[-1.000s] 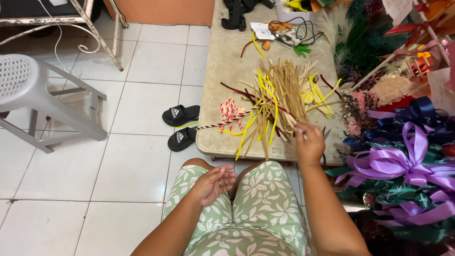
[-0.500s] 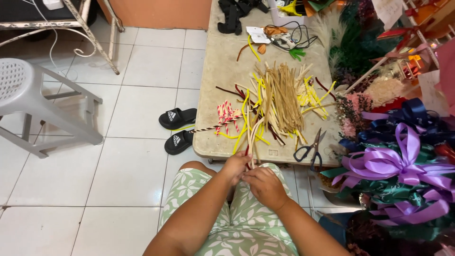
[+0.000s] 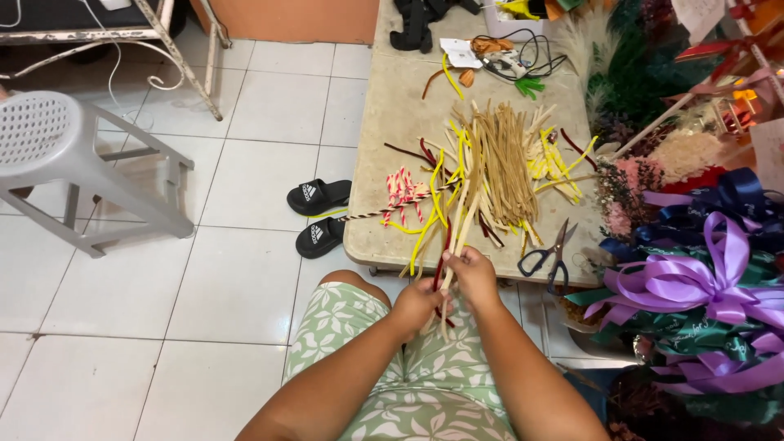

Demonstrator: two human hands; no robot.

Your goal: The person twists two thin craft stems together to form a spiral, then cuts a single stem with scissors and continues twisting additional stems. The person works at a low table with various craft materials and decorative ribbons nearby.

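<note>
Both hands sit together at the near edge of the table, above the person's lap. The left hand is closed around the lower part of a small bundle of tan and dark red strips; the right hand pinches the same bundle just above it, fingers curled on the stems. The bundle rises from the hands and leans away over the table edge, its upper ends reaching into the larger pile of tan and yellow strips spread across the tabletop. Black-handled scissors lie flat on the table just right of the right hand, not touched. Purple ribbon bows lie further right. A pair of black sandals rests on the tiled floor left of the table, and a grey plastic stool stands well apart
</note>
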